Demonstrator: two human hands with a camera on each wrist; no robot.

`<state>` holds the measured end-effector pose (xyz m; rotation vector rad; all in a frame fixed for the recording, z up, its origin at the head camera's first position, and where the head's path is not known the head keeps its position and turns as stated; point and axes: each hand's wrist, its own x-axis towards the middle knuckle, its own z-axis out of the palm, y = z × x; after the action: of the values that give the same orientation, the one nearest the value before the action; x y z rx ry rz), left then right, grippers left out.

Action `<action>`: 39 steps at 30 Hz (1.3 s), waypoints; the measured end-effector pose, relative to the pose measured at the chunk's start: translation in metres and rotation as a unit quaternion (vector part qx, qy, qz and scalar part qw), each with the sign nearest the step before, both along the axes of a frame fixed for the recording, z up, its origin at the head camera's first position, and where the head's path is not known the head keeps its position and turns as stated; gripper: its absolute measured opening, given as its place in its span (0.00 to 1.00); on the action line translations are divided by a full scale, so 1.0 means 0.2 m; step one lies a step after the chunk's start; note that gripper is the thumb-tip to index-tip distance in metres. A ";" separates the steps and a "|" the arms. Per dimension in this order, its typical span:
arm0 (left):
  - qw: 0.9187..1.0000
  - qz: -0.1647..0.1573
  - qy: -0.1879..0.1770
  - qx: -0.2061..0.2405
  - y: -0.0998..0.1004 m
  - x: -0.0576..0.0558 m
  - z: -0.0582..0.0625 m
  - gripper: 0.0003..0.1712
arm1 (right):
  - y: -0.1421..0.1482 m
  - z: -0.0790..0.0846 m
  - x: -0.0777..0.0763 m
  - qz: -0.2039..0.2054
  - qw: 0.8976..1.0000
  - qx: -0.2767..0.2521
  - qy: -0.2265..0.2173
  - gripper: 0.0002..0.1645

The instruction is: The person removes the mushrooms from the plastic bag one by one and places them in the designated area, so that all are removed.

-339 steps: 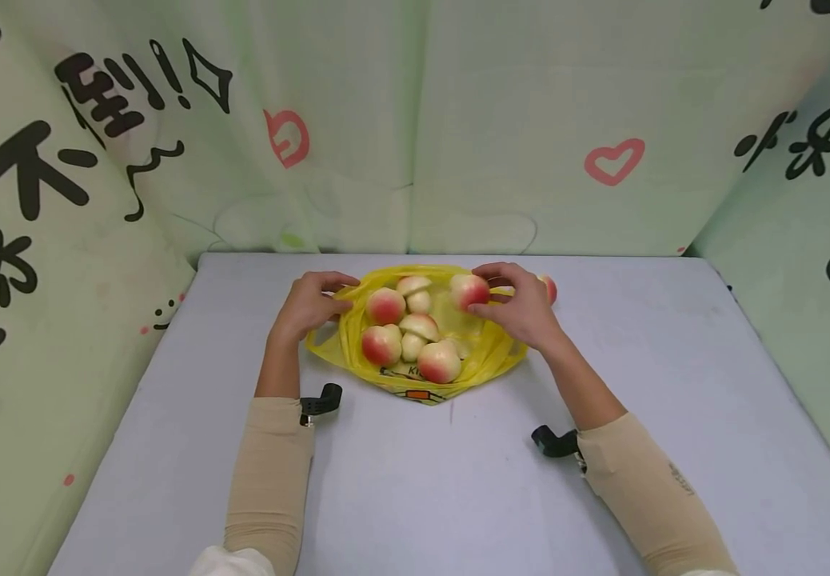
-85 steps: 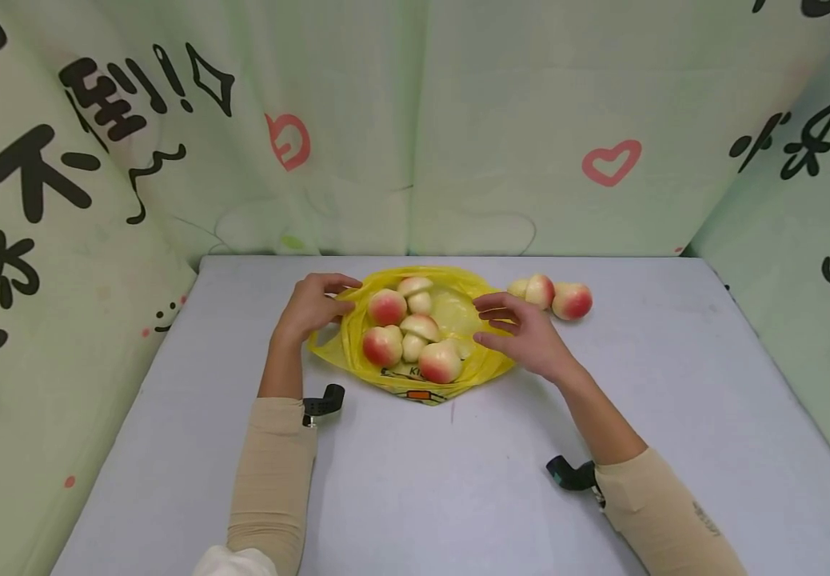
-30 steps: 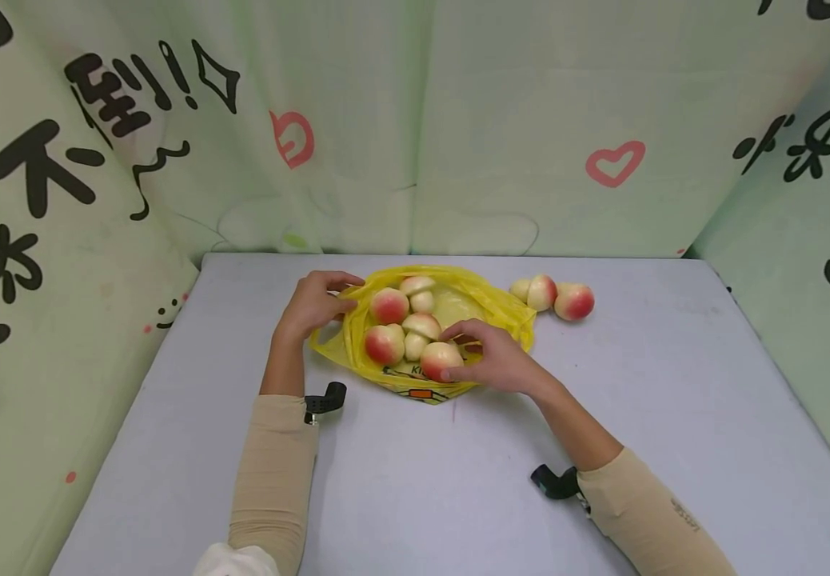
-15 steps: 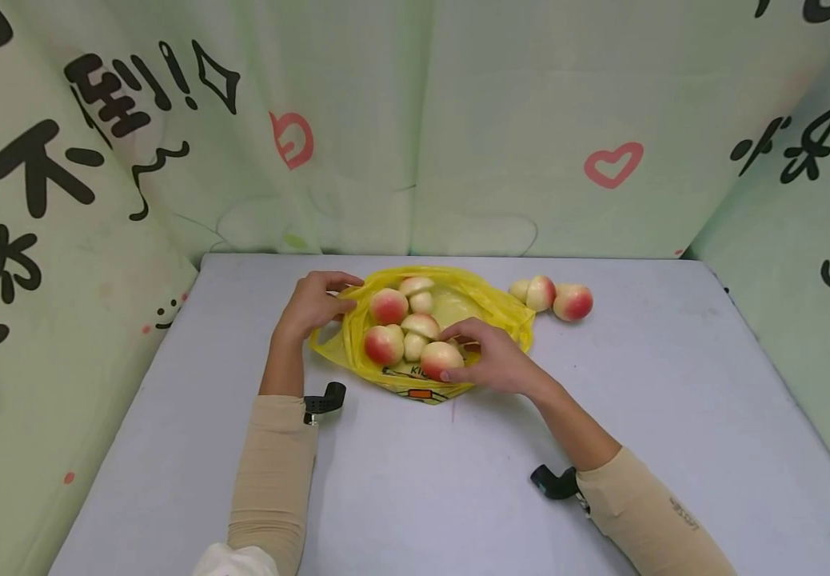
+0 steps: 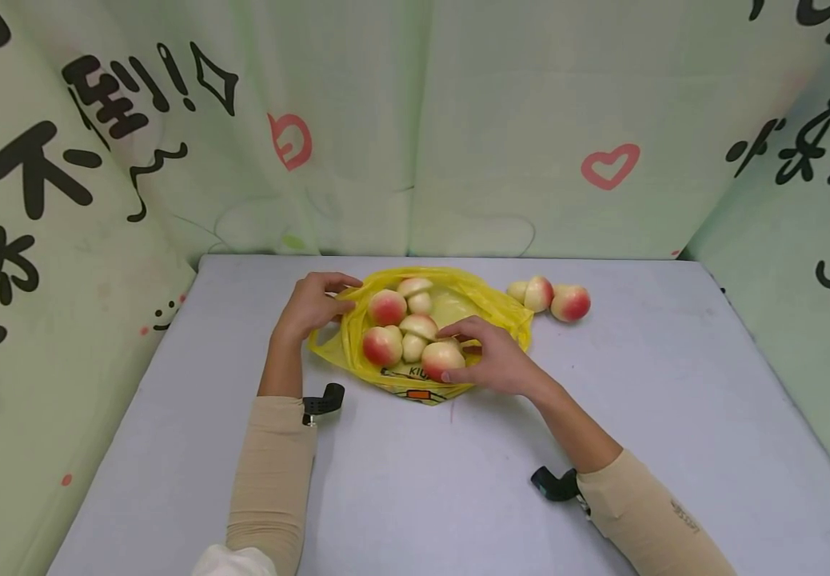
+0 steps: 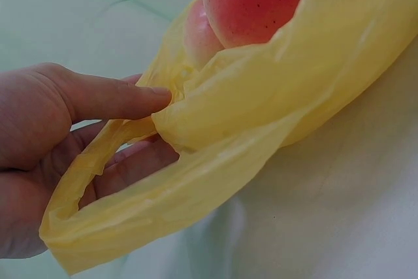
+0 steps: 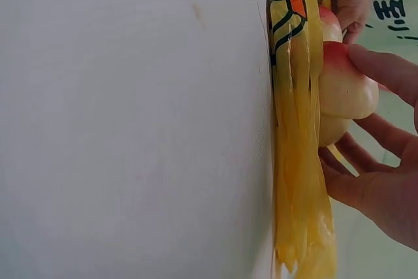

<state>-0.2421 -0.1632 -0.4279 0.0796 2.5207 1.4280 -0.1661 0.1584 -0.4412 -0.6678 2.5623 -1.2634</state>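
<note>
A yellow plastic bag (image 5: pixel 458 304) lies wide open near the table's far edge, with several red-and-cream mushrooms inside, among them one mushroom (image 5: pixel 388 307) at the left. My left hand (image 5: pixel 312 304) pinches the bag's left side between thumb and fingers; the left wrist view shows the bag's handle loop (image 6: pixel 117 217) over that hand. With my right hand (image 5: pixel 490 356) I grip the front-right mushroom (image 5: pixel 442 362), thumb on its red cap and fingers behind. In the right wrist view that mushroom (image 7: pixel 346 86) is still at the bag's level.
Right of the bag, two more mushrooms lie on the table: one mushroom (image 5: pixel 539 294) close to the bag's edge, another mushroom (image 5: pixel 571 303) beside it. A pale printed curtain (image 5: pixel 501 160) stands behind the white table (image 5: pixel 415 496) and along both sides.
Earlier my right hand held a mushroom over the bag's right side; two now lie outside. It came back without one and took hold of the front-right mushroom. My left hand stayed put.
</note>
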 end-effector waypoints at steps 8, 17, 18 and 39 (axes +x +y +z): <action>1.000 -0.003 0.000 -0.003 0.00 0.00 0.00 0.20 | 0.01 0.01 0.01 -0.011 1.000 -0.010 -0.021 0.34; 1.000 -0.002 -0.004 -0.002 0.00 0.00 0.00 0.20 | 0.02 0.02 0.01 -0.018 0.999 -0.016 -0.030 0.32; 1.000 -0.003 -0.004 -0.002 0.00 0.00 0.00 0.20 | 0.02 0.02 0.01 -0.018 0.999 -0.018 -0.028 0.31; 1.000 -0.011 0.004 -0.004 0.00 0.00 -0.01 0.21 | 0.10 0.05 0.03 -0.040 0.999 -0.028 -0.021 0.34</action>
<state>-0.2426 -0.1628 -0.4295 0.1124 2.5231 1.4129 -0.1592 0.1789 -0.4320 -0.5462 2.5514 -1.3641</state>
